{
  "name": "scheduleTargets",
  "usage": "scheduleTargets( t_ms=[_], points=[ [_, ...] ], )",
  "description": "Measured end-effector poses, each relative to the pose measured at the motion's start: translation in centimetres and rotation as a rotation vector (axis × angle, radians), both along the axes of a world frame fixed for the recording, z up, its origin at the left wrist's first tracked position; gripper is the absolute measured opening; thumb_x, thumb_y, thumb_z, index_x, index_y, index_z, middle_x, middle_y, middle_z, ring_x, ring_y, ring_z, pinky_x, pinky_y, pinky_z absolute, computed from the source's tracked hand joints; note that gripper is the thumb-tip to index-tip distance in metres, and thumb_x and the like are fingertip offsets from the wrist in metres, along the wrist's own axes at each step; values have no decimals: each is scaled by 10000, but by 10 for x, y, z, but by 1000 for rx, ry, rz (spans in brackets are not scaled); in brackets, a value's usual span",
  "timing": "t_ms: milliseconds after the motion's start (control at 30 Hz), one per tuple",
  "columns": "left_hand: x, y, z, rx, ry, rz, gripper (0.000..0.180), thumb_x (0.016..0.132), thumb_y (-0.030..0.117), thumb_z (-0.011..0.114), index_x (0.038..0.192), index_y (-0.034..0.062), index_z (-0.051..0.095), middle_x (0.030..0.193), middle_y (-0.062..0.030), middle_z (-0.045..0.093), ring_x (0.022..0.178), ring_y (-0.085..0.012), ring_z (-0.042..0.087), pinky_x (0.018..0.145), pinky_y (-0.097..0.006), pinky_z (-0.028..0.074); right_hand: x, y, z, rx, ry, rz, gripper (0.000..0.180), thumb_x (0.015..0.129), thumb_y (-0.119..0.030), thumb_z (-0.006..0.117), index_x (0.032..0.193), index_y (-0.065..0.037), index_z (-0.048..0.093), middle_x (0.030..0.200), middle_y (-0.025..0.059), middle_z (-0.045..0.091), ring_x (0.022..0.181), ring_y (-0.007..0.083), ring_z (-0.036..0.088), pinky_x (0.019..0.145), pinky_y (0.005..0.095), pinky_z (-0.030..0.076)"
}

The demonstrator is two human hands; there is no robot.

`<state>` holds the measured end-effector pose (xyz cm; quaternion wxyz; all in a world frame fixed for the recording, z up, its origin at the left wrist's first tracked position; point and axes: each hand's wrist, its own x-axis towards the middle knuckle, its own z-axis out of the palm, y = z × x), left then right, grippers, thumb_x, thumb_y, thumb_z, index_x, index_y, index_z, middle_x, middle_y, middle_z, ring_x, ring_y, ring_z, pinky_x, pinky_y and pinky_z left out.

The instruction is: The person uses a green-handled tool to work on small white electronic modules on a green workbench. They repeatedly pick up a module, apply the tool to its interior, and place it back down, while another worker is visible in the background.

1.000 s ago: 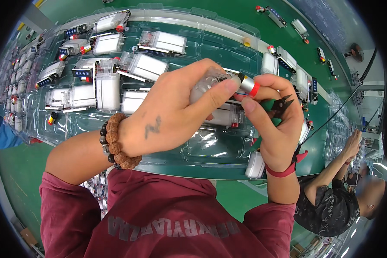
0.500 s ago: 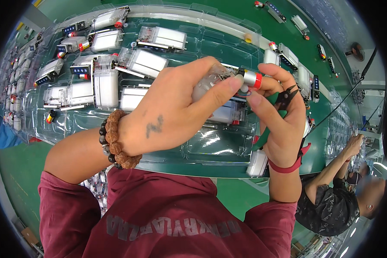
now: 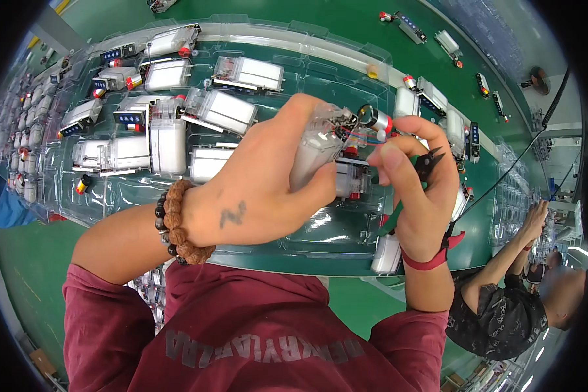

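My left hand grips a clear plastic housing with a white block inside, held tilted above the tray. A small silver motor with a red band hangs at its upper end on thin red and blue wires. My right hand holds small cutters with green and red handles in its palm, while its thumb and fingers pinch at the motor and wires. A beaded bracelet is on my left wrist and a red band on my right.
A clear moulded tray on the green bench holds several white and clear assemblies. More parts lie along the green conveyor behind. Another person in a dark shirt works at the lower right. A black cable runs past the tray.
My left hand has turned the housing more upright and lifted it. My right fingers have shifted from the red-banded motor end onto the wires just below it.
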<state>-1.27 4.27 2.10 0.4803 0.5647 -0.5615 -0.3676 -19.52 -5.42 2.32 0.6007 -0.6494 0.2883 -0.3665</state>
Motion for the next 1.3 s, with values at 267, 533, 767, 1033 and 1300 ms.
scheduleTargets(
  t_ms=[267,533,767,1033,1300],
  points=[
    [-2,-2,-12,-308,-350,19,483,839,37,643,1275,-12,440,993,-145,612,855,-204,615,759,-352,498,3,2,-4,11,-5,-27,180,909,-16,652,1050,-16,540,884,57,668,777,75,615,664,214,472],
    [-1,-2,-4,160,91,31,468,901,22,604,1311,-6,379,1084,-122,591,926,-148,628,717,-287,558,4,7,-13,-419,-18,-58,308,805,73,725,1074,13,587,957,97,666,748,91,601,674,221,484],
    [0,0,-6,93,66,-42,440,903,-2,600,1286,6,383,1123,-105,581,984,-133,621,774,-280,561,1,-1,-14,-566,-122,60,290,792,104,709,1054,19,618,1019,166,677,809,149,636,669,238,495],
    [-2,1,-5,-49,-91,-50,456,850,14,653,1249,7,431,1047,-107,613,950,-133,620,812,-296,507,-6,3,-9,-543,-96,37,209,855,104,640,1039,12,602,1034,171,699,815,142,645,692,244,511],
    [-2,1,-8,-110,-138,13,459,832,26,666,1235,6,447,1009,-127,636,893,-162,635,787,-306,510,-1,9,-2,-267,-191,34,198,893,59,628,1035,-7,507,991,178,683,762,103,594,704,249,493]
  ],
)
